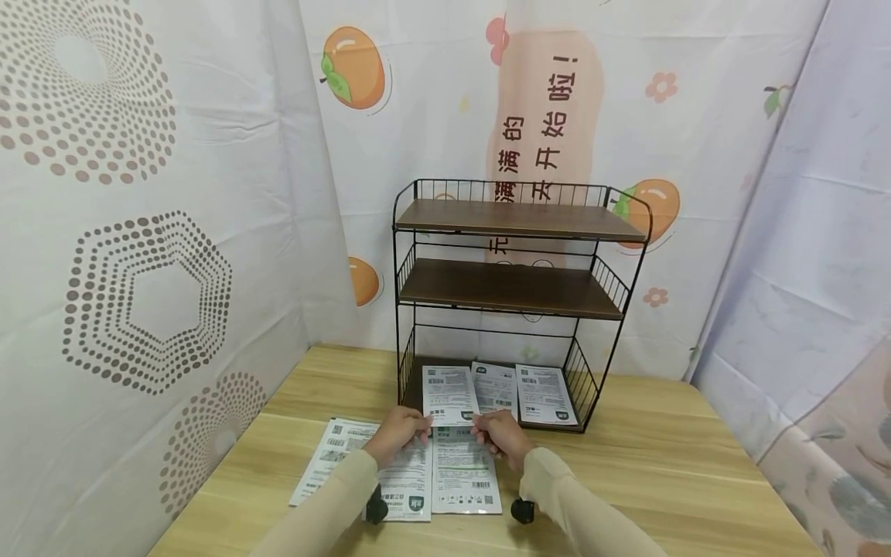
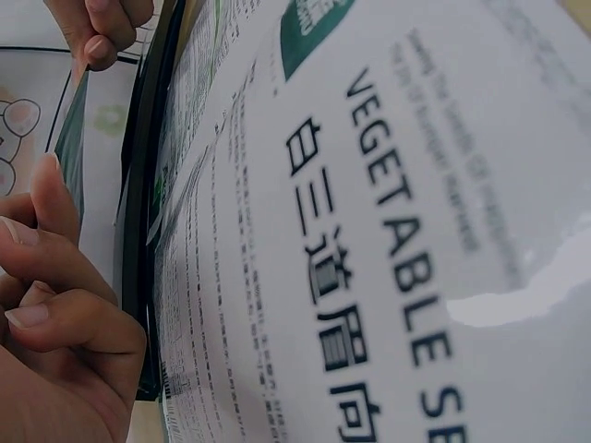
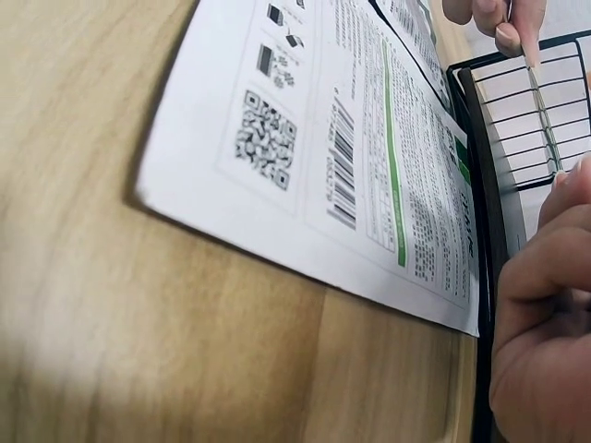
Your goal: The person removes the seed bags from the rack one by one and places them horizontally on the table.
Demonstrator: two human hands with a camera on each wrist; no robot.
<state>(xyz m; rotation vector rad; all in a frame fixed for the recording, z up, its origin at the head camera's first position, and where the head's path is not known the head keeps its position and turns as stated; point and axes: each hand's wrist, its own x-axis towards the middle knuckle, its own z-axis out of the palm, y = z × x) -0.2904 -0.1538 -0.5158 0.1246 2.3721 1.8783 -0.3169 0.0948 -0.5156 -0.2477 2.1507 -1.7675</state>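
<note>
A small white seed packet [image 1: 448,393] with printed text is held level at the front of the bottom shelf. My left hand [image 1: 395,435] pinches its near left corner, and my right hand [image 1: 503,435] pinches the near right one. Seen from the right wrist, the packet [image 3: 545,120] appears edge-on as a thin strip between the two hands. Beside it on the shelf lie two more packets, a middle one [image 1: 496,387] and a right one [image 1: 546,396]. Below the hands, larger packets lie on the table, one with a green stripe [image 1: 465,476] and another with a dark green logo [image 1: 400,483].
A black wire rack with three brown boards stands at the back, its middle board [image 1: 511,286] and top board [image 1: 522,216] above the hands. A further packet [image 1: 323,464] lies at the left on the wooden table [image 1: 647,456]. Printed curtains [image 1: 431,116] hang around it.
</note>
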